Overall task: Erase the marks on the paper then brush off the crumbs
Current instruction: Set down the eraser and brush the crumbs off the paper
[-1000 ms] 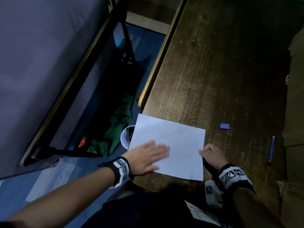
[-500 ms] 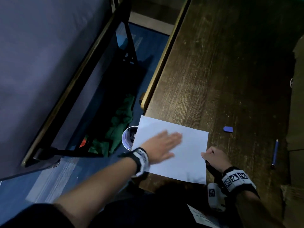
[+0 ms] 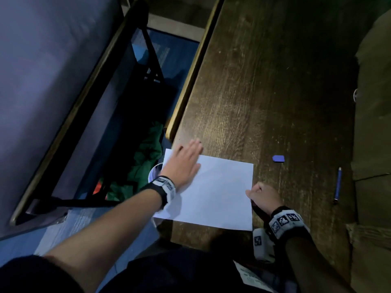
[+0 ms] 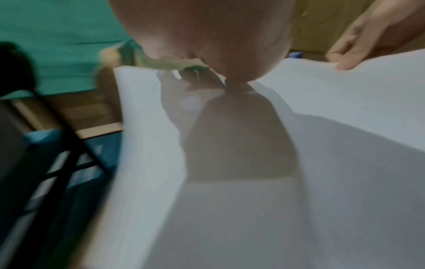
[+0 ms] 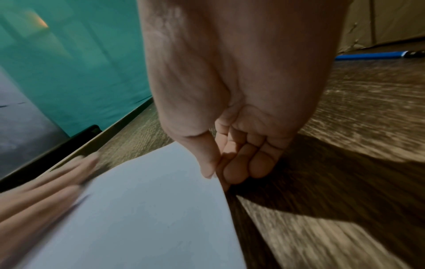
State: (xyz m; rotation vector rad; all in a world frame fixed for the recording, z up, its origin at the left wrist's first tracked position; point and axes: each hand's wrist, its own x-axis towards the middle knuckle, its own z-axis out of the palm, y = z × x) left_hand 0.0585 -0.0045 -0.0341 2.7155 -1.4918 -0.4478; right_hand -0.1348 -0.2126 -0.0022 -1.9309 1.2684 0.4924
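A white sheet of paper (image 3: 213, 193) lies at the near left corner of the dark wooden desk (image 3: 264, 92), its left part hanging over the edge. My left hand (image 3: 184, 159) lies flat with straight fingers across the sheet's far left corner, fingertips past the paper's far edge. My right hand (image 3: 261, 195) pinches the paper's right edge (image 5: 218, 180) between thumb and curled fingers. A small blue eraser (image 3: 278, 159) sits on the desk right of the paper. No marks or crumbs show on the sheet.
A blue pencil (image 3: 337, 186) lies near the desk's right side, beside brown cardboard (image 3: 374, 123). Left of the desk, below on the blue floor, stand a round bin (image 3: 154, 172), green cloth (image 3: 148, 161) and a black-framed bed (image 3: 63, 92).
My left hand has swept flat across the paper from its near left part toward the far left corner. The right hand has kept its pinch on the right edge.
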